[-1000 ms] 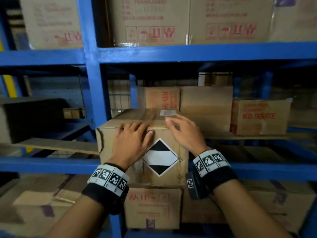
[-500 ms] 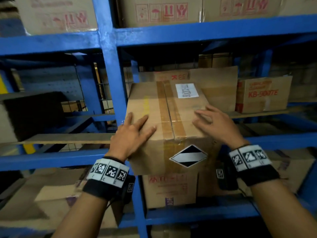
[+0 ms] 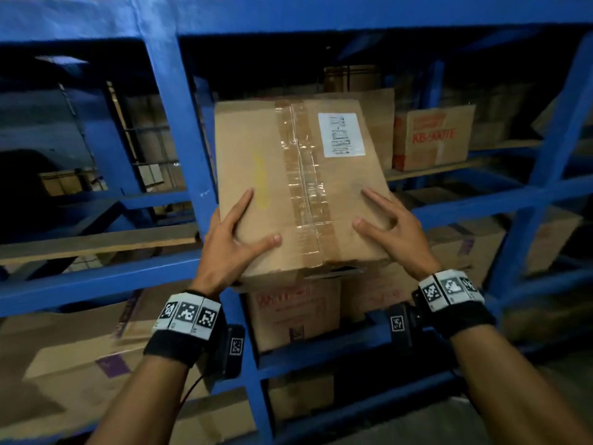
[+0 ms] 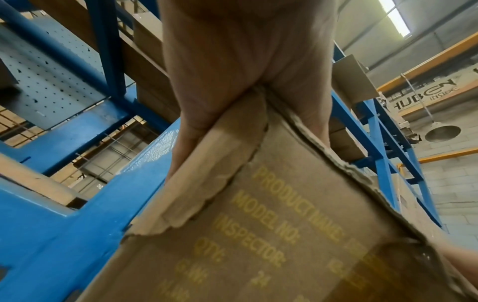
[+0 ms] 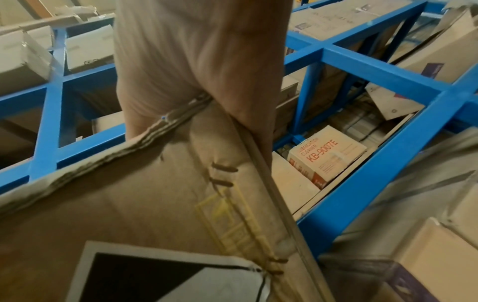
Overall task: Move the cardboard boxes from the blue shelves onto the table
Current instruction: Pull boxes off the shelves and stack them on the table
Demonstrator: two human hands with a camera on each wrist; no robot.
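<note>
A taped brown cardboard box with a white label is held in front of the blue shelves, its top tilted towards me. My left hand grips its near left corner, thumb on top and fingers down the side. My right hand grips the near right corner the same way. In the left wrist view the left hand straddles the box at a torn corner. The right wrist view has the right hand astride an edge of the box, above a black-and-white diamond label.
A box printed KB-9007E stands on the shelf board behind to the right. Another box with red print sits on the lower shelf under the held one. More boxes fill the bottom levels. A blue upright rises between my forearms.
The box has come off the shelf edge towards me and risen, tipping so its top faces me. Both hands slid from its top to its near corners.
</note>
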